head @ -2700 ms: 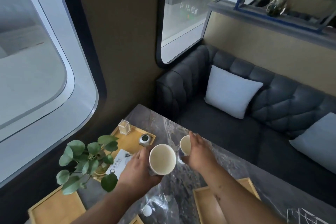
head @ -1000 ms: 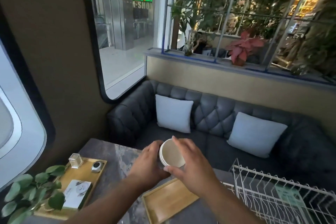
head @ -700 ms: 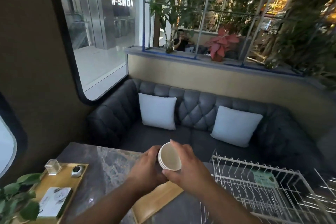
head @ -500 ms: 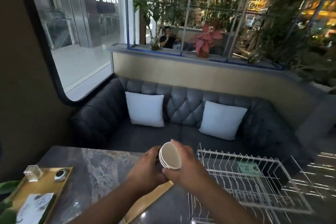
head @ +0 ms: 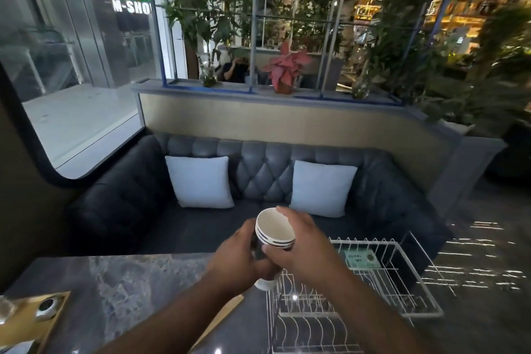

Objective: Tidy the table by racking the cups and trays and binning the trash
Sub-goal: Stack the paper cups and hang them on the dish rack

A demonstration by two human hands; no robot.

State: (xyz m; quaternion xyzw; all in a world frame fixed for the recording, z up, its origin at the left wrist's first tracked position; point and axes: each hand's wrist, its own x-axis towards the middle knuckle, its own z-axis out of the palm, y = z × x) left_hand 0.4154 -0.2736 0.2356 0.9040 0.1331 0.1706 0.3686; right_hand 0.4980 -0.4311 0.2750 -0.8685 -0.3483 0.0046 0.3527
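Wood tray (head: 28, 316), one plainly seen, sits far left on the grey marble bench (head: 129, 282). At centre the left hand (head: 235, 261) curls round the lower wall of a nested stack of paper cups (head: 274, 234), three rims countable, held in the air; the right hand (head: 301, 247) wraps the upper wall, just left of the one white wire rack (head: 373, 282). Cups are likely light, thin and crushable, so grip the sides gently near the stiffer rim.
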